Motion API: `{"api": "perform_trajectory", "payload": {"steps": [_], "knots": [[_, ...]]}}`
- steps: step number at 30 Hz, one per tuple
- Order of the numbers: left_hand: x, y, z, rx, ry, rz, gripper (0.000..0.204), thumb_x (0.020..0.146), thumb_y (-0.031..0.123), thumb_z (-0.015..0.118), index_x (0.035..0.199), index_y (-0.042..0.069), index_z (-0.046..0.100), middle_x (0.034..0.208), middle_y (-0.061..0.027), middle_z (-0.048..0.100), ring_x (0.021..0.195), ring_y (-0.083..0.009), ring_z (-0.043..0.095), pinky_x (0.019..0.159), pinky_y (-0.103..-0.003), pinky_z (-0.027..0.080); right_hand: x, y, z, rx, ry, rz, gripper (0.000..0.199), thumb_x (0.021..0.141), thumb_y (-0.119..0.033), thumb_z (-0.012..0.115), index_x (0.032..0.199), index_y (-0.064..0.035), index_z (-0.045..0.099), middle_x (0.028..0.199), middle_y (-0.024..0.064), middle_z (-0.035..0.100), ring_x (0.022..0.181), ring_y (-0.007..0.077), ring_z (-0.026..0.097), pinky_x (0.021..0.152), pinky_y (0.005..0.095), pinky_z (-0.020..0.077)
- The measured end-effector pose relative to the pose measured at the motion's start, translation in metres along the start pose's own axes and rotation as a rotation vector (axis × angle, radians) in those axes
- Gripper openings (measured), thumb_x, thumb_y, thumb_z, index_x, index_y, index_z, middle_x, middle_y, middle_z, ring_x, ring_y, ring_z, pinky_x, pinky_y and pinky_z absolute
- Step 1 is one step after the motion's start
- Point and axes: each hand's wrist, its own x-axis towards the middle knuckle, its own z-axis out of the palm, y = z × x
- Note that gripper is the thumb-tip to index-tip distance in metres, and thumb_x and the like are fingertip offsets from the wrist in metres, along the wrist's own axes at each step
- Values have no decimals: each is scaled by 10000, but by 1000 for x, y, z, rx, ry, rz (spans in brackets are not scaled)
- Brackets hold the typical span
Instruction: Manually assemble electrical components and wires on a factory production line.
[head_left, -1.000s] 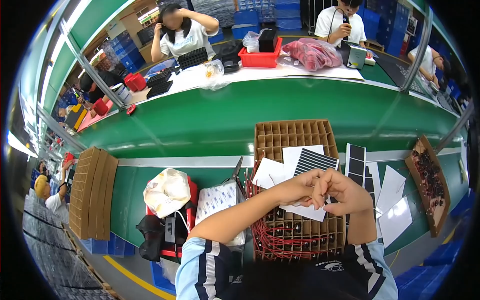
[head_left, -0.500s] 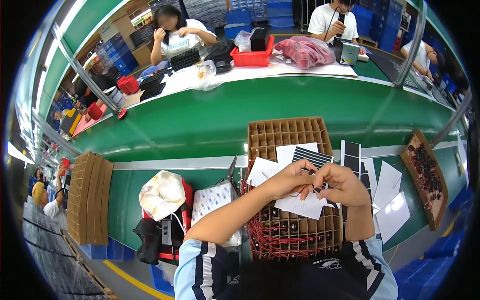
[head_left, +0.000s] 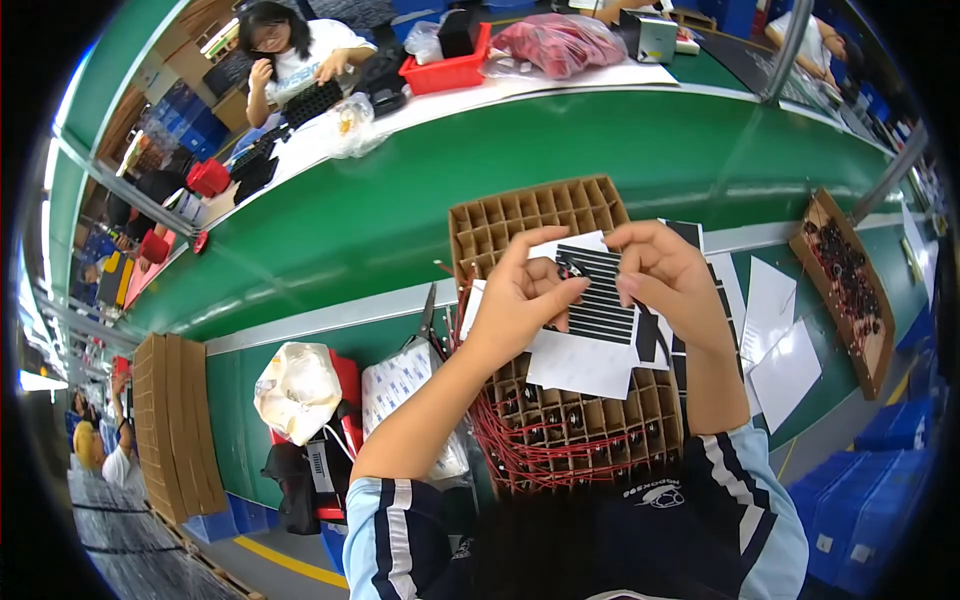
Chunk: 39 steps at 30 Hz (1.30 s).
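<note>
Fingers: left hand (head_left: 520, 300) pinches a small black part (head_left: 570, 270); right hand (head_left: 668, 272) curled, grip unclear.
Below: striped sheet (head_left: 600, 305), cardboard grid box (head_left: 540, 215).

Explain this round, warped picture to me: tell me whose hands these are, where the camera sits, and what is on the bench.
There is no machine here. A person wears a wide fisheye camera on the head, looking down, so straight edges bend and the person's own forearms rise from the lower edge.

The left hand and right hand meet over a white sheet with black stripes. Together they pinch a small dark part just above the sheet; it is too small to identify.

Under the hands lies a brown cardboard grid tray: its far cells look empty, its near cells hold small dark parts with red wires. Loose white sheets lie to the right, beside a flat brown tray of dark parts.

Beyond runs a green conveyor belt, where other people work.
</note>
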Motion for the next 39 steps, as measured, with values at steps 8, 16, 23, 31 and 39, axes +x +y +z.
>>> {"api": "perform_trajectory", "payload": {"steps": [8, 16, 23, 31, 39], "knots": [[-6, -6, 6, 68, 55, 51, 335, 769, 33, 621, 1039, 3, 426, 617, -31, 519, 473, -75, 516, 413, -176, 341, 6, 15, -4, 11, -53, -12, 141, 811, -43, 545, 936, -4, 493, 728, 2, 533, 685, 39, 503, 597, 167, 385], [-10, -6, 8, 133, 78, 137, 343, 762, 33, 636, 1021, -7, 414, 601, -21, 505, 479, -62, 510, 418, -167, 344, 9, 20, 1, -35, -6, -16, 85, 802, -85, 578, 813, -14, 533, 715, -11, 523, 648, 37, 463, 575, 180, 372], [-8, -9, 4, 188, 87, 191, 341, 763, 49, 641, 1008, -20, 415, 598, -19, 496, 469, -52, 485, 417, -173, 356, 14, 21, 2, -175, 53, -9, 96, 767, -96, 613, 761, -12, 568, 677, -6, 548, 625, 47, 464, 554, 198, 374], [-6, -19, 6, 260, 64, 171, 341, 772, 96, 641, 995, -24, 413, 578, -29, 516, 446, -51, 473, 396, -188, 351, 9, 24, -2, -93, 45, 64, 77, 768, -52, 597, 761, 9, 549, 687, 36, 577, 627, 57, 509, 548, 188, 396], [-5, -22, 2, 378, 94, 210, 347, 757, 117, 658, 993, -14, 438, 586, -46, 550, 437, -58, 488, 405, -190, 361, 14, 29, 2, -95, 65, 47, 69, 759, -54, 604, 742, -1, 564, 647, 24, 574, 612, 51, 495, 542, 183, 382]]}}
